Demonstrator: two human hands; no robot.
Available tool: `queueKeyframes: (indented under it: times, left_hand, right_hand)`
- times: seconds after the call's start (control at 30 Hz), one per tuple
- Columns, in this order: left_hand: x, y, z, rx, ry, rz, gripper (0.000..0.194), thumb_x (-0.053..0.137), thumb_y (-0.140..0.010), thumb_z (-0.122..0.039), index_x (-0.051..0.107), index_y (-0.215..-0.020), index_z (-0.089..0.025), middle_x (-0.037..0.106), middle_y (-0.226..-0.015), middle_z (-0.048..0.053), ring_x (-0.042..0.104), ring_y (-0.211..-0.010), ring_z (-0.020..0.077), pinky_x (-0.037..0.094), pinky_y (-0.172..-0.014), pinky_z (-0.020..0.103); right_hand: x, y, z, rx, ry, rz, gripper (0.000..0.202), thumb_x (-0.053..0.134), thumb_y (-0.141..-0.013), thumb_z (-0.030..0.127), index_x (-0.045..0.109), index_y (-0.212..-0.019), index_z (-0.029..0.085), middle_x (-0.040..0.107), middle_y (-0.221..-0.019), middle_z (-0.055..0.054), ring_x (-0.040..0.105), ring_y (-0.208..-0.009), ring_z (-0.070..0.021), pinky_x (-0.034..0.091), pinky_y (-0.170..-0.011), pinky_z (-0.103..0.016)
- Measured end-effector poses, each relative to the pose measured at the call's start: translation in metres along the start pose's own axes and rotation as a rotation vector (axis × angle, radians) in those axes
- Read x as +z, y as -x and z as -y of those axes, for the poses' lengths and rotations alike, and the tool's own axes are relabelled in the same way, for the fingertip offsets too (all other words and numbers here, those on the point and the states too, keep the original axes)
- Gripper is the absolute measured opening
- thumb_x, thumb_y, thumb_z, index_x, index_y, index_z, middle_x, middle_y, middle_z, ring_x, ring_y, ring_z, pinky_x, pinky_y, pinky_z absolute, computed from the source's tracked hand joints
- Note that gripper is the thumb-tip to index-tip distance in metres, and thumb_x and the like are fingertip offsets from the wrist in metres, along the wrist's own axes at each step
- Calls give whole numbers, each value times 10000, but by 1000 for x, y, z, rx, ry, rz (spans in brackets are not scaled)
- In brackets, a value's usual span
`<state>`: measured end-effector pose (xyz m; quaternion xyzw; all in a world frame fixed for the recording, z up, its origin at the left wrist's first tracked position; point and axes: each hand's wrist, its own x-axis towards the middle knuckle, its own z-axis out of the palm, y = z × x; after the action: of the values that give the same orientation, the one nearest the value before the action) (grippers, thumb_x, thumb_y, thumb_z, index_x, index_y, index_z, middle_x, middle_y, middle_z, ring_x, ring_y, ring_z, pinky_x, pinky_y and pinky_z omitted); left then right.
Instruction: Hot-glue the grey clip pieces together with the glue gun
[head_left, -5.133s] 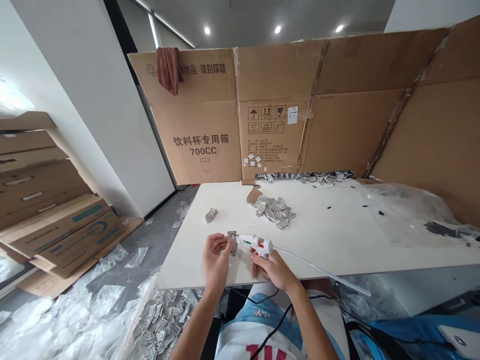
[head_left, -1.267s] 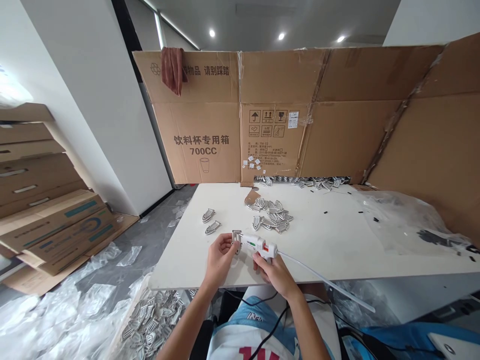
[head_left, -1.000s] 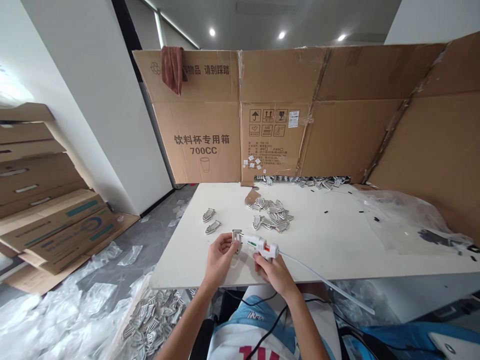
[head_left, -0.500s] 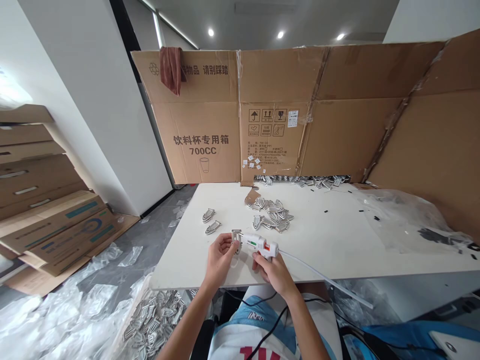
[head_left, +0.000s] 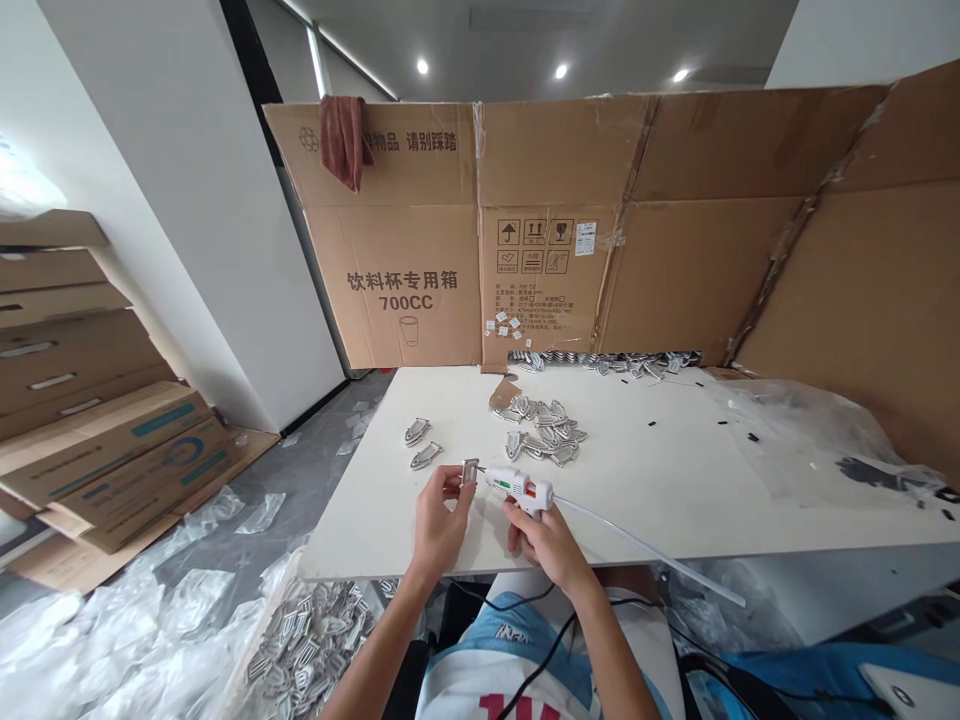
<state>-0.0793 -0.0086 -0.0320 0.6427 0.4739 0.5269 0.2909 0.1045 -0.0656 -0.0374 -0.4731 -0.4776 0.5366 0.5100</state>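
My left hand (head_left: 441, 515) pinches a small silvery metal piece (head_left: 469, 471) between thumb and fingers, just above the white table. Wrapped round the handle of a white glue gun (head_left: 521, 489) is my right hand (head_left: 549, 540). The gun's nozzle points left at the metal piece; whether they touch I cannot make out. A long translucent glue stick (head_left: 652, 550) sticks out of the gun's back toward the lower right. Two similar metal pieces (head_left: 426, 456) lie beyond my left hand. Farther off, a heap of them (head_left: 547, 432) sits near the table's middle.
Tall cardboard sheets (head_left: 555, 150) wall off the back of the white table (head_left: 645, 470). A clear plastic bag (head_left: 817, 430) lies at right. Below the table's left edge, a container holds many metal pieces (head_left: 307, 640). A black cable (head_left: 551, 650) crosses my lap.
The metal piece in my left hand has turned and now shows a narrower side. The glue gun has shifted very slightly, still pointing at the piece.
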Motion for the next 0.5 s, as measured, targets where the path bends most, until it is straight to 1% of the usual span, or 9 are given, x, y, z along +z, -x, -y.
queueKeyframes:
  times: [0.1,0.2,0.27,0.4,0.5]
  left_hand:
    - [0,0,-2,-49,51,-25,274,744,-937,-444,715,-1075,-209,772,-924,68,736,-862,231,596,-809,364]
    - [0,-2,-1,-111,162,-60,354,798,-891,-495,706,-1059,-198,774,-940,79,748,-872,235,599,-781,345]
    - [0,-3,0,-154,240,-73,399,838,-850,-513,683,-1033,-194,772,-942,79,750,-867,233,602,-763,333]
    - [-1,-4,1,-205,332,-57,415,867,-829,-493,633,-1013,-202,780,-958,72,755,-888,221,603,-781,317]
    - [-2,-3,0,-223,387,-92,489,897,-804,-467,613,-1113,-216,783,-977,55,762,-902,216,602,-790,309]
  right_hand:
    - [-1,0,1,15,-21,12,406,703,-945,579,640,-1058,194,639,-585,22,322,-398,-86,185,-411,-252]
    - [-7,2,0,7,-87,31,522,732,-916,630,648,-1159,175,687,-646,5,299,-382,-64,168,-402,-236]
    - [-12,4,-1,-8,-150,22,577,740,-906,665,641,-1185,171,718,-695,-13,286,-383,-50,167,-399,-223]
    - [-18,6,-3,-43,-220,-15,564,737,-922,680,631,-1159,180,733,-725,-22,274,-384,-40,183,-391,-210]
    - [-17,6,-4,-48,-193,-4,539,736,-937,671,643,-1138,179,743,-747,-33,294,-394,-41,191,-400,-209]
